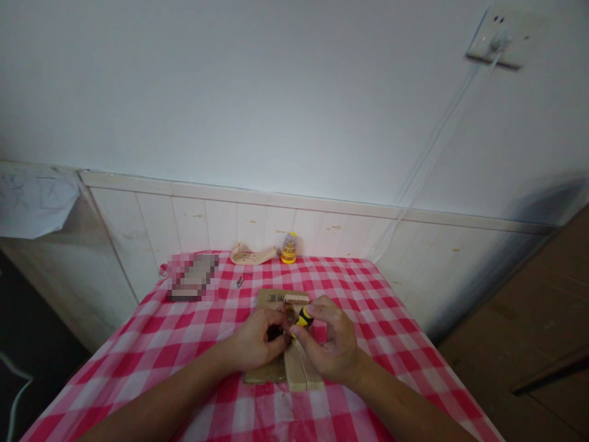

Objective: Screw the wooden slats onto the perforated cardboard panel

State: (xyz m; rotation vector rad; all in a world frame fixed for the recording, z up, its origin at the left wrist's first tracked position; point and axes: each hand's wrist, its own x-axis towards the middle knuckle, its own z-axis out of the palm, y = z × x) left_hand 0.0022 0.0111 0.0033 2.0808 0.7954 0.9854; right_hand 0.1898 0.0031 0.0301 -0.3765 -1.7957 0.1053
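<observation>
My right hand pinches a short yellow-and-black screwdriver between thumb and fingers. My left hand is closed around a small dark piece right beside the screwdriver's tip. Both hands hover over a flat wooden board with two pale wooden strips lying on it, in the middle of a table with a red-and-white checked cloth.
At the table's far edge lie a curved wooden part and a yellow bit holder. A small screw and a blurred-out flat object sit at the far left. A white cable hangs from a wall socket.
</observation>
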